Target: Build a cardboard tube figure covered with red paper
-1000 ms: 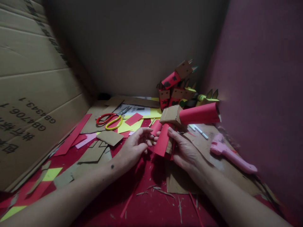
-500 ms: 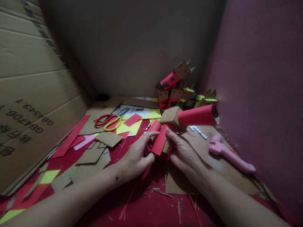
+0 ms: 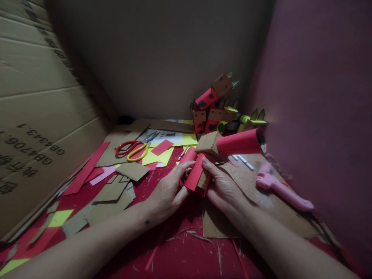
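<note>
Both hands are closed around a small cardboard box partly covered in red paper point(image 3: 195, 174), near the middle of the head view. My left hand point(image 3: 168, 190) grips its left side, with the fingertips partly hidden behind the paper. On the other side my right hand point(image 3: 225, 182) has its thumb on the red flap, and its other fingers are out of sight underneath. Bare brown cardboard shows beside the flap. Just beyond the hands lies a red paper tube point(image 3: 241, 142) joined to a brown cardboard box point(image 3: 207, 142).
A pink glue gun point(image 3: 283, 188) lies at right on a cardboard sheet point(image 3: 221, 221). Scissors point(image 3: 136, 149) with red and yellow handles rest at left among paper and cardboard scraps point(image 3: 112, 190). Several cardboard figures point(image 3: 215, 104) stand behind. A large carton wall point(image 3: 37, 104) borders the left.
The red-covered box has shifted and turned slightly in my hands, and my left wrist has lowered a little. Both hands keep their hold.
</note>
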The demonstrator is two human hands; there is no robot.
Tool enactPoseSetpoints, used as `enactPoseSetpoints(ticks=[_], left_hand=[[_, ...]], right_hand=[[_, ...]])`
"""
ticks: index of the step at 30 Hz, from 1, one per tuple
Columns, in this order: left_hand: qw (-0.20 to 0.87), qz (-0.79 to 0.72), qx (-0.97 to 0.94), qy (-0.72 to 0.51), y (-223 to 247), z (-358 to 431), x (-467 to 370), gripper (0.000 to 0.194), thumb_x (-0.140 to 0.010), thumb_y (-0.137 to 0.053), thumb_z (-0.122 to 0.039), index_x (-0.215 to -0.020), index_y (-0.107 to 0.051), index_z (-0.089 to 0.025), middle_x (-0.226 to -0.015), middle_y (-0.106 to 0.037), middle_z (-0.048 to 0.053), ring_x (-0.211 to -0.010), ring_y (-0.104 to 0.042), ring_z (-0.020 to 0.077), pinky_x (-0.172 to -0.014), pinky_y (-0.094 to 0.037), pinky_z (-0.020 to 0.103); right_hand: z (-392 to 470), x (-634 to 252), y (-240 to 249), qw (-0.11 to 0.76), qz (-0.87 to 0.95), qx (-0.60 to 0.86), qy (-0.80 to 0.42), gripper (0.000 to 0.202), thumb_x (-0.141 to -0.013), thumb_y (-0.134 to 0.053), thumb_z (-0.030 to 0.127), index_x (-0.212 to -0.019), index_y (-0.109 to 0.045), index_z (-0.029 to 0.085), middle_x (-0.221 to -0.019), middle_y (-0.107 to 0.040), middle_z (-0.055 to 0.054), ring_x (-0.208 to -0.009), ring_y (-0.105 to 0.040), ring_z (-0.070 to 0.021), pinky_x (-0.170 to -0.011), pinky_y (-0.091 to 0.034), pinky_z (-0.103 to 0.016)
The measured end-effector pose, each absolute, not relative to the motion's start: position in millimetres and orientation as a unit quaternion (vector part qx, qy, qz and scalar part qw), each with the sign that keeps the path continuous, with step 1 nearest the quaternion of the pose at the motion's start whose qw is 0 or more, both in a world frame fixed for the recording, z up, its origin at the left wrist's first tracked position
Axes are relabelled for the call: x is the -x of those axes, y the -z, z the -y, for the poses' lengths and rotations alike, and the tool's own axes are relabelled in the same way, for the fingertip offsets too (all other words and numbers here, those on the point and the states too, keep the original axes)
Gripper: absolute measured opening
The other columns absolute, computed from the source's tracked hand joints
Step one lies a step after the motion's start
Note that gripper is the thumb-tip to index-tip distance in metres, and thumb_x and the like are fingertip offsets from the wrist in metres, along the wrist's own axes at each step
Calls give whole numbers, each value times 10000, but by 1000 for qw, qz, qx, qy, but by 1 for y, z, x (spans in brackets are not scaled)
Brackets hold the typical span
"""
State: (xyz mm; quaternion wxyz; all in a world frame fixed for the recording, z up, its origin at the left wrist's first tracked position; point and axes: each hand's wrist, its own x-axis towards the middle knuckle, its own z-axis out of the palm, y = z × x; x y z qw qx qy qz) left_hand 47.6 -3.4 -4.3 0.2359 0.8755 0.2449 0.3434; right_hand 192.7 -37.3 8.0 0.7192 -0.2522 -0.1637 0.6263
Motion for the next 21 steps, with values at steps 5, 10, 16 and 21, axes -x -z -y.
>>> enactPoseSetpoints(ticks=[5, 10, 16, 21], left_hand=[[212, -243, -880, -350, 9, 1, -47, 448, -868, -474, -147, -1306, -386, -186, -1241, -587, 118, -1105, -591, 190, -937, -497, 338], [191, -244, -885, -346, 12, 0, -47, 444, -876, -475, -152, -1311, -395, -190, -1220, -598, 111, -1093, -600, 188, -923, -504, 329], [168, -244, -885, -360, 8, 0, -44, 371, -872, -419, -84, -1229, -472, -169, -1121, -664, 95, -982, -658, 164, -842, -538, 281], [155, -245, -887, -360, 8, -3, -44, 412, -833, -430, -44, -1222, -485, -168, -1086, -689, 83, -916, -683, 152, -796, -549, 253]], right_hand=[[37, -192, -7, 723, 153, 250, -625, 179, -669, -774, 156, -840, -724, 175, -845, -751, -24, -798, -674, -153, -894, -518, -317], [38, -192, -8, 726, 148, 256, -621, 199, -636, -794, 157, -821, -724, 175, -817, -748, -20, -791, -677, -163, -891, -522, -334], [38, -192, -5, 718, 150, 230, -639, 262, -638, -796, 163, -887, -717, 176, -804, -749, -29, -873, -687, -216, -892, -526, -381], [37, -193, -2, 715, 164, 217, -645, 239, -691, -754, 147, -923, -714, 192, -856, -753, -35, -882, -690, -217, -885, -532, -388]])
